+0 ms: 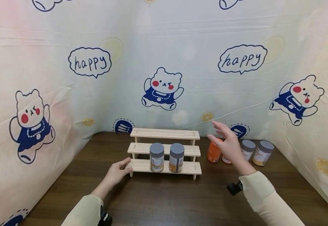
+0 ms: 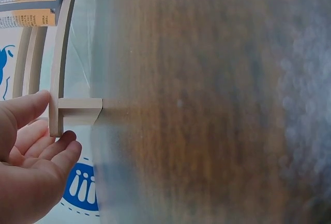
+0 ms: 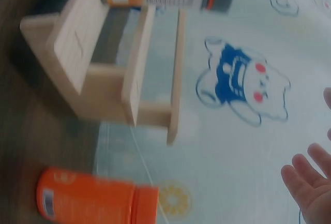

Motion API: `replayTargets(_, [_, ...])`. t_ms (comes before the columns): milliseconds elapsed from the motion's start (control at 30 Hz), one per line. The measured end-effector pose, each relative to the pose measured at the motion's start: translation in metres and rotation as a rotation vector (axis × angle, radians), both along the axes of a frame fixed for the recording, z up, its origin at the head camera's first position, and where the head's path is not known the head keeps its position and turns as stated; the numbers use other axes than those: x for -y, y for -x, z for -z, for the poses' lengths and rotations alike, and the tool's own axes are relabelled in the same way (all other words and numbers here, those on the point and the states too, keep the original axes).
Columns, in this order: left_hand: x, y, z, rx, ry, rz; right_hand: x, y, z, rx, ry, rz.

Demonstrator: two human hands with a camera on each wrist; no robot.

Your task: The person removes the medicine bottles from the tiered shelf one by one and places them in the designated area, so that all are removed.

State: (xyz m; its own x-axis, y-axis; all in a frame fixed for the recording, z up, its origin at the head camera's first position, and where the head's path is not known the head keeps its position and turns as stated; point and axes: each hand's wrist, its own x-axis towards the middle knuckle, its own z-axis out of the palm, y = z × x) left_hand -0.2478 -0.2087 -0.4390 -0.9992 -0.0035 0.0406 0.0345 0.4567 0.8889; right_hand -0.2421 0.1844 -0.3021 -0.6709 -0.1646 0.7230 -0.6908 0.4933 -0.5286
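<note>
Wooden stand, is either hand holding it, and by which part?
The left hand holds the wooden stand by the left end of its lowest step; the right hand holds nothing.

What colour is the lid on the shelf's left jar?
Grey; the lid shows best in the head view.

The rack (image 1: 165, 134) is smooth matt wood, the orange bottle (image 1: 213, 153) smooth plastic, the tabletop (image 1: 166, 201) wood-grained.
</note>
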Motion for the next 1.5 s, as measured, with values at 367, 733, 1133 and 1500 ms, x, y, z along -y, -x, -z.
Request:
replayTargets(367, [0.000, 0.000, 0.000, 0.006, -0.003, 0.001, 0.026, 0.010, 0.025, 0.004, -0.066, -0.098])
replayTargets(733, [0.001, 0.001, 0.000, 0.014, 0.009, 0.000, 0.042, 0.019, 0.053, 0.090, -0.109, -0.170])
replayTargets(1133, [0.001, 0.000, 0.000, 0.022, 0.017, 0.001, 0.062, 0.018, 0.073, 0.121, -0.144, -0.203])
replayTargets(1500, [0.000, -0.001, -0.001, 0.022, 0.009, 0.000, 0.072, 0.022, 0.085, 0.127, -0.094, -0.211])
